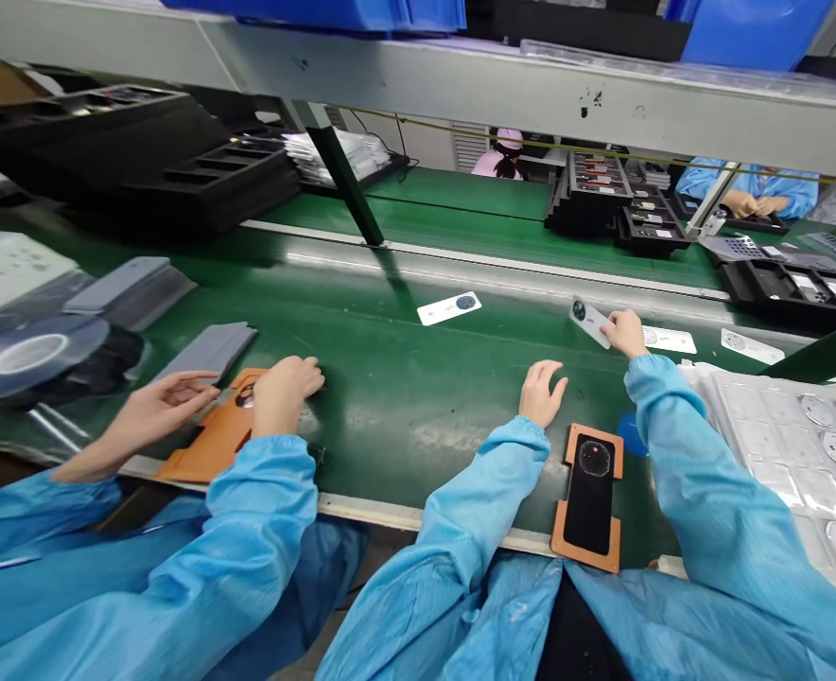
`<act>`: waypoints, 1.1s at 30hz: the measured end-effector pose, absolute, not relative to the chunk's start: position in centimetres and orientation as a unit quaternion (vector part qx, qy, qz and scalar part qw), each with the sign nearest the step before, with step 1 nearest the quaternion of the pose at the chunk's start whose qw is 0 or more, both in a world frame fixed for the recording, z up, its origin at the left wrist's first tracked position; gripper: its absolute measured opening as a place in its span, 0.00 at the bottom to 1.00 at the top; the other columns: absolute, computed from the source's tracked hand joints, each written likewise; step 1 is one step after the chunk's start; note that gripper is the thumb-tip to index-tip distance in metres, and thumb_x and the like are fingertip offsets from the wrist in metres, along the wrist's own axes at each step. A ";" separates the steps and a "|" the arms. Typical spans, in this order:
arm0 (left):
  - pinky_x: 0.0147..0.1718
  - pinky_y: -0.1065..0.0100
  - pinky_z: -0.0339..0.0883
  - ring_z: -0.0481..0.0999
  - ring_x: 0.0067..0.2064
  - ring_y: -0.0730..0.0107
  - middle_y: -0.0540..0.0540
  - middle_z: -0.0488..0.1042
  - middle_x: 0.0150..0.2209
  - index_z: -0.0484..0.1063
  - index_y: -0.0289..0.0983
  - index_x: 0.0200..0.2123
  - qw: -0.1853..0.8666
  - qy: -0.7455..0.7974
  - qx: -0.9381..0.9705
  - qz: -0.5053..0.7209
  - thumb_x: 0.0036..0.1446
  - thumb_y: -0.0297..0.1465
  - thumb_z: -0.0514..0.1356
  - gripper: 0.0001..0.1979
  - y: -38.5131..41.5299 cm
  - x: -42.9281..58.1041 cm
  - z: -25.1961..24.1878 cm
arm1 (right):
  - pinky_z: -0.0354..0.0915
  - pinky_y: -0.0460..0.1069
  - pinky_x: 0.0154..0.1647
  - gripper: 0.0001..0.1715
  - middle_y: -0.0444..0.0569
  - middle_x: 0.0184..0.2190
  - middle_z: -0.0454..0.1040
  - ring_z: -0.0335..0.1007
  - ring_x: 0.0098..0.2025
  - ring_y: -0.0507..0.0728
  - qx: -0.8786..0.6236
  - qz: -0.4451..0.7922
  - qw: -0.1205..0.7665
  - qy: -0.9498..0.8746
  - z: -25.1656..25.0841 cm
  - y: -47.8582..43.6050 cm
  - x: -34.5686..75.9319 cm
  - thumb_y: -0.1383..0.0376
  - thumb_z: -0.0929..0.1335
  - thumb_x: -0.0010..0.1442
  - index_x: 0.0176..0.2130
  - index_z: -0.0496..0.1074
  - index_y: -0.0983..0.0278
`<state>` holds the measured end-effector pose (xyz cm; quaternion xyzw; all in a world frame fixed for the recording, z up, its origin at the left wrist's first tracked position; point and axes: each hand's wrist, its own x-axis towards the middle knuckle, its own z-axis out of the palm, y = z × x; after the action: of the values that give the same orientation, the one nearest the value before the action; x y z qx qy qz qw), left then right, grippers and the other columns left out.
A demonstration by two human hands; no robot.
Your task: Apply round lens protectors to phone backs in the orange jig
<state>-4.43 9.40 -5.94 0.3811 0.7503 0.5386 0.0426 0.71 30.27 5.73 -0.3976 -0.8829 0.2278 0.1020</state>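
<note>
My right hand [625, 333] pinches the edge of a thin white phone back panel [590, 323] with a dark camera circle, held tilted above the green bench. Beneath and beside that hand lies a similar white panel [670, 340]. My left hand [543, 392] hovers over the bench, fingers loosely bent and apart, holding nothing. Close in front of me sits an orange fixture [560, 530] with a black phone-shaped piece [589, 506] lying in it; its round camera area faces up. The left hand is just above this fixture's far left corner.
A co-worker's hands [287, 392] work over another orange fixture [209, 440] at left. White panels [449, 308] [751, 346] lie along the bench. A clear tray of round parts [751, 416] stands at right. A metal shelf beam [418, 85] crosses above; a dark post [347, 175] supports it.
</note>
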 end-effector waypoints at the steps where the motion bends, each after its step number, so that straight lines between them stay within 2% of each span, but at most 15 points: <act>1: 0.65 0.49 0.63 0.67 0.66 0.51 0.32 0.69 0.62 0.73 0.34 0.58 -0.002 0.762 0.381 0.523 0.63 0.31 0.63 0.20 8.9 -4.9 -5.1 | 0.63 0.57 0.60 0.11 0.61 0.49 0.75 0.69 0.54 0.64 -0.367 0.223 0.108 -0.897 6.1 29.1 1.7 0.64 0.71 0.62 0.42 0.79 0.69; 3: 0.67 0.39 0.56 0.56 0.73 0.41 0.29 0.62 0.68 0.68 0.34 0.64 -0.083 0.785 0.403 0.462 0.60 0.33 0.67 0.29 7.7 -5.4 -3.4 | 0.65 0.55 0.57 0.07 0.55 0.46 0.76 0.70 0.51 0.61 -0.276 0.205 0.120 -0.931 6.7 26.2 4.8 0.65 0.70 0.64 0.39 0.79 0.64; 4: 0.66 0.38 0.56 0.56 0.72 0.38 0.29 0.64 0.67 0.69 0.35 0.64 -0.102 0.788 0.435 0.424 0.60 0.33 0.68 0.30 7.1 -5.4 -2.6 | 0.67 0.54 0.54 0.06 0.53 0.44 0.76 0.71 0.49 0.61 -0.199 0.186 0.131 -0.953 7.0 24.5 7.0 0.64 0.70 0.65 0.39 0.79 0.62; 5: 0.64 0.38 0.59 0.61 0.70 0.39 0.31 0.69 0.63 0.71 0.36 0.61 -0.091 0.778 0.483 0.390 0.60 0.32 0.67 0.26 6.6 -5.2 -1.9 | 0.68 0.54 0.51 0.07 0.52 0.42 0.77 0.72 0.47 0.60 -0.130 0.163 0.150 -0.966 7.4 22.6 9.2 0.64 0.69 0.67 0.39 0.79 0.61; 7: 0.58 0.49 0.69 0.77 0.58 0.50 0.39 0.80 0.50 0.78 0.39 0.52 0.006 0.712 0.604 0.358 0.65 0.28 0.61 0.13 5.7 -4.4 -1.0 | 0.69 0.54 0.50 0.09 0.51 0.43 0.78 0.73 0.46 0.59 -0.079 0.130 0.210 -0.966 8.5 19.2 13.9 0.65 0.67 0.69 0.43 0.79 0.60; 9: 0.50 0.57 0.74 0.82 0.47 0.58 0.43 0.83 0.44 0.80 0.39 0.46 0.088 0.659 0.634 0.395 0.68 0.30 0.57 0.12 4.9 -3.4 -0.9 | 0.71 0.54 0.53 0.12 0.52 0.48 0.79 0.75 0.50 0.59 -0.122 0.116 0.278 -0.946 9.7 17.2 18.5 0.63 0.67 0.70 0.51 0.77 0.59; 12: 0.43 0.62 0.77 0.84 0.42 0.56 0.42 0.84 0.41 0.82 0.37 0.41 0.138 0.686 0.499 0.511 0.67 0.40 0.59 0.15 3.6 -2.2 -1.6 | 0.72 0.55 0.56 0.16 0.51 0.50 0.80 0.76 0.52 0.60 -0.264 0.085 0.345 -0.897 10.5 17.9 25.7 0.58 0.69 0.69 0.54 0.75 0.58; 14: 0.43 0.61 0.78 0.84 0.44 0.52 0.41 0.85 0.41 0.82 0.35 0.40 0.152 0.709 0.383 0.572 0.63 0.45 0.61 0.19 2.9 -1.6 -2.3 | 0.72 0.57 0.54 0.15 0.50 0.47 0.81 0.77 0.50 0.62 -0.367 0.062 0.317 -0.872 10.0 21.0 30.6 0.55 0.69 0.68 0.50 0.77 0.59; 18: 0.45 0.57 0.79 0.84 0.47 0.46 0.39 0.84 0.42 0.83 0.33 0.38 0.156 0.707 0.248 0.644 0.53 0.48 0.68 0.23 2.4 -1.2 -3.3 | 0.71 0.62 0.51 0.21 0.57 0.48 0.80 0.77 0.48 0.68 -0.520 0.057 0.127 -0.843 7.8 29.7 37.8 0.52 0.66 0.66 0.48 0.79 0.62; 21: 0.44 0.56 0.79 0.84 0.46 0.45 0.38 0.84 0.40 0.83 0.33 0.37 0.157 0.689 0.208 0.677 0.48 0.47 0.70 0.22 2.7 -1.1 -3.8 | 0.70 0.63 0.50 0.22 0.60 0.42 0.79 0.77 0.43 0.69 -0.569 0.070 0.090 -0.814 6.9 35.0 39.6 0.53 0.65 0.65 0.48 0.79 0.64; 24: 0.44 0.56 0.79 0.84 0.45 0.47 0.40 0.84 0.37 0.83 0.33 0.36 0.150 0.674 0.183 0.700 0.47 0.45 0.71 0.21 3.1 -0.9 -4.1 | 0.69 0.63 0.49 0.19 0.57 0.34 0.77 0.76 0.43 0.69 -0.576 0.090 0.084 -0.808 6.9 38.4 39.7 0.54 0.71 0.61 0.46 0.80 0.63; 27: 0.44 0.57 0.79 0.84 0.43 0.50 0.41 0.83 0.36 0.82 0.33 0.35 0.140 0.658 0.158 0.722 0.45 0.45 0.73 0.21 3.4 -0.6 -4.1 | 0.70 0.61 0.42 0.18 0.55 0.29 0.76 0.74 0.38 0.66 -0.541 0.090 0.120 -0.828 7.4 40.9 39.9 0.50 0.77 0.54 0.36 0.79 0.61; 30: 0.43 0.60 0.79 0.83 0.42 0.54 0.42 0.83 0.37 0.81 0.32 0.35 0.129 0.635 0.109 0.754 0.42 0.44 0.75 0.23 3.2 -0.3 -3.6 | 0.65 0.57 0.31 0.29 0.48 0.19 0.70 0.67 0.24 0.57 -0.497 0.083 0.199 -0.840 8.2 41.7 40.2 0.40 0.79 0.44 0.25 0.72 0.59; 31: 0.44 0.61 0.78 0.83 0.42 0.55 0.42 0.83 0.38 0.81 0.32 0.36 0.124 0.626 0.088 0.765 0.41 0.43 0.76 0.24 3.1 -0.3 -3.5 | 0.63 0.57 0.28 0.32 0.46 0.16 0.66 0.64 0.20 0.55 -0.493 0.075 0.221 -0.839 8.4 41.1 40.1 0.36 0.78 0.43 0.23 0.69 0.58; 33: 0.45 0.64 0.77 0.83 0.43 0.58 0.42 0.83 0.40 0.81 0.32 0.37 0.114 0.607 0.049 0.785 0.40 0.45 0.77 0.26 2.9 -0.3 -3.2 | 0.57 0.59 0.28 0.35 0.45 0.12 0.62 0.63 0.18 0.54 -0.494 0.034 0.257 -0.830 8.6 38.3 38.9 0.30 0.71 0.49 0.24 0.68 0.58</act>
<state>-0.26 2.88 -3.18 0.0487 0.6075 0.7847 0.1136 38.93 38.27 8.62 -0.4936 -0.8302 0.0335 0.2569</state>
